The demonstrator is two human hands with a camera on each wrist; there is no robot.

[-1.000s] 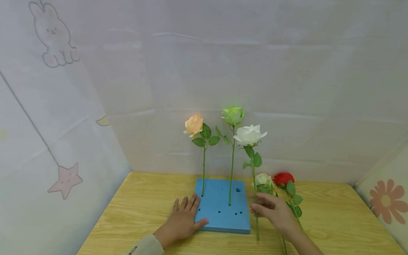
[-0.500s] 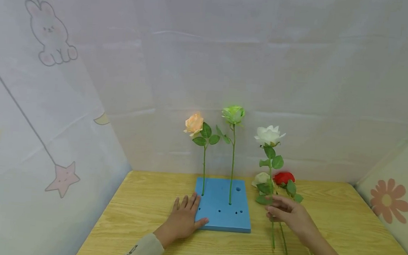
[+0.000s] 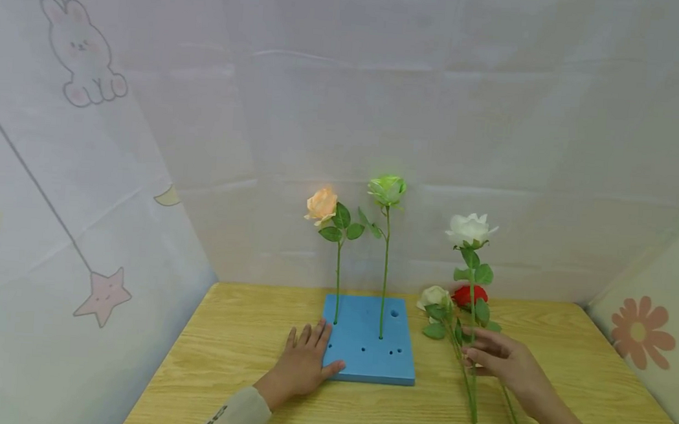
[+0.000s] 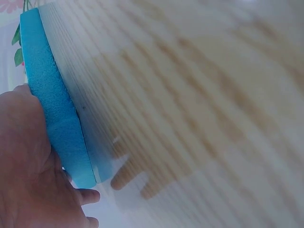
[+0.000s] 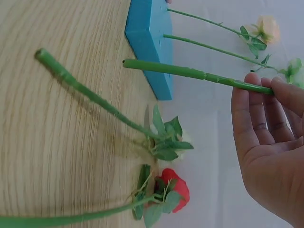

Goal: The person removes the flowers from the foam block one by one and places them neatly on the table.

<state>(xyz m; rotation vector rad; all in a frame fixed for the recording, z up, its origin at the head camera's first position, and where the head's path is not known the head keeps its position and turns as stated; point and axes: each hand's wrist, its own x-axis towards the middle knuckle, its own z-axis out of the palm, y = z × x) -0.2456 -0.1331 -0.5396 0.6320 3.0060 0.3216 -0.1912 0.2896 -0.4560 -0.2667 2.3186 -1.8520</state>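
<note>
My right hand (image 3: 508, 365) pinches the green stem of a white rose (image 3: 470, 230), holding it upright to the right of a blue foam block (image 3: 368, 364). In the right wrist view the stem's lower end (image 5: 156, 67) hangs free above the table. My left hand (image 3: 302, 365) lies with spread fingers on the block's left edge; the left wrist view shows it against the block's side (image 4: 54, 90). A peach rose (image 3: 322, 206) and a green rose (image 3: 387, 190) stand in holes of the block.
On the wooden table (image 3: 240, 316), a cream rose (image 3: 435, 298) and a red rose (image 3: 470, 295) lie right of the block, partly behind the held stem. Several other small holes show in the block. A pale cloth wall (image 3: 346, 108) rises behind.
My right hand has carried the white rose to the right, away from the block and over the lying roses. The left hand keeps its place on the block.
</note>
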